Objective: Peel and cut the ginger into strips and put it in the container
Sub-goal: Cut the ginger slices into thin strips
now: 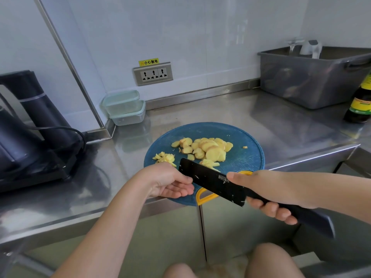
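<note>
Yellow ginger slices (pixel 206 147) lie piled on a round blue cutting board (pixel 247 157) with a yellow handle, on the steel counter. A smaller heap of cut ginger bits (pixel 164 157) sits at the board's left. My right hand (pixel 271 191) grips the handle of a black cleaver (pixel 210 179), whose blade is lifted over the board's near edge with ginger specks on it. My left hand (pixel 170 181) is beside the blade's left end, its fingers reaching to the blade face. Two stacked clear containers (pixel 125 107) with pale green lids stand in the back corner.
A black appliance (pixel 30 127) with a cord stands at the left. A grey plastic tub (pixel 313 77) sits at the back right, a dark sauce bottle (pixel 360 103) beside it. A wall socket (pixel 153 74) is behind. The counter's front edge runs under my arms.
</note>
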